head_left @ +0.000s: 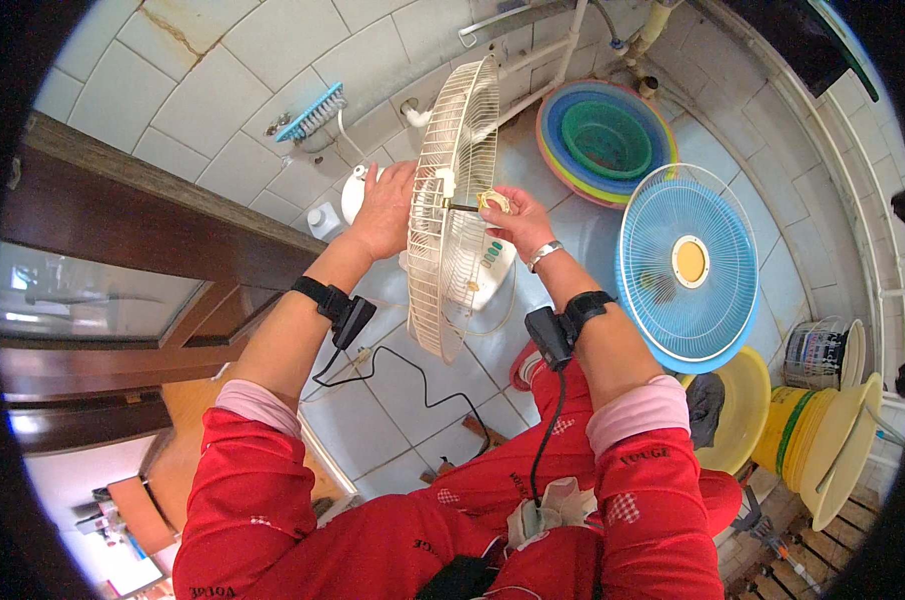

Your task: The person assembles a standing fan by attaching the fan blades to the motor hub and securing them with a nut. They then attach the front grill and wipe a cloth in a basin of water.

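Left hand (385,212) touches one fan cage (435,262) — right hand (521,222) pinches one yellowish piece (494,200).

Left hand (385,212) on fan cage (435,252), right hand (519,222) pinching yellowish piece (494,201)

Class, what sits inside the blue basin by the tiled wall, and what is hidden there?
Inside the blue basin sits a smaller green container. It covers the basin's bottom, so whatever lies directly beneath cannot be seen.
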{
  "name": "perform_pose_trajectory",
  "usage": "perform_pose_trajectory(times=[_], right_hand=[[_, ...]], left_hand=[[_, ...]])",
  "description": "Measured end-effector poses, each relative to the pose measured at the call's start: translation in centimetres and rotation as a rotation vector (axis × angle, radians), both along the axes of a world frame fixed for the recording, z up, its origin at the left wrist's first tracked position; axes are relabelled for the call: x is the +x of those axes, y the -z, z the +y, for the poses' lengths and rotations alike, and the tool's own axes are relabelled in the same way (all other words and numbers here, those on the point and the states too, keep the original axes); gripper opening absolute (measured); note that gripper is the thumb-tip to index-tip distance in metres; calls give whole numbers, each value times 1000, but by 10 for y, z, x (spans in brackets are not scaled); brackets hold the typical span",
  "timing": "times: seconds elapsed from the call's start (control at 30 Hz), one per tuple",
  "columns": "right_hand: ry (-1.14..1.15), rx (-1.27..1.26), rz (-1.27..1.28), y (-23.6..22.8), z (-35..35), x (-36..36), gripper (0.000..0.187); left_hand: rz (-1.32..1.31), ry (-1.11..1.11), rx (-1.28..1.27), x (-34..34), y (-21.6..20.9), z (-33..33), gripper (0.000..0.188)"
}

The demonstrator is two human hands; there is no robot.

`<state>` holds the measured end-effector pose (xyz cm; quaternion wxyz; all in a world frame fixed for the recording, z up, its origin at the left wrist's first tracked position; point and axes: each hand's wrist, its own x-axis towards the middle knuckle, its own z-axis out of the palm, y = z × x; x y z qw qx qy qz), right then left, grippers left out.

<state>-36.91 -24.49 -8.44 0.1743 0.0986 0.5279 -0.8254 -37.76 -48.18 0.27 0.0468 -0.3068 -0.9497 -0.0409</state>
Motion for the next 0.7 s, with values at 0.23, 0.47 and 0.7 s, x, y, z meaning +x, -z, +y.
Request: perform_pose_trajectory(times=[0.23, 0.47, 0.7], right_hand=[[-165, 207, 46, 5, -32, 8, 50], [-44, 282, 303, 15, -52, -5, 50], [-16, 428, 535, -8, -49, -6, 52]], left_hand=[[12, 14, 13, -1, 2, -1, 79], [17, 11, -7, -5, 7, -1, 75], [47, 13, 13, -5, 10, -1, 73]])
